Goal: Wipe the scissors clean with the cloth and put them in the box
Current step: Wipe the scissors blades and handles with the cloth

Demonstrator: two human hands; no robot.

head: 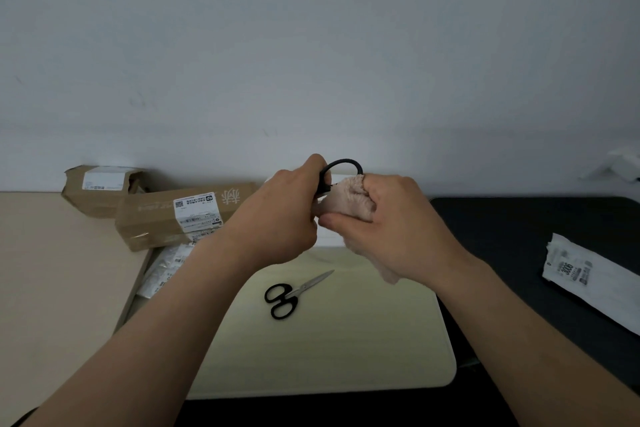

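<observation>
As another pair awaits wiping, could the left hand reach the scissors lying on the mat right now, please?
Probably not yet. The scissors lie uncovered on the mat near the left hand, but it grips the handle of another pair, wrapped in the cloth held by the right hand.

White pkg, right: label reads "3006", prob.
</observation>
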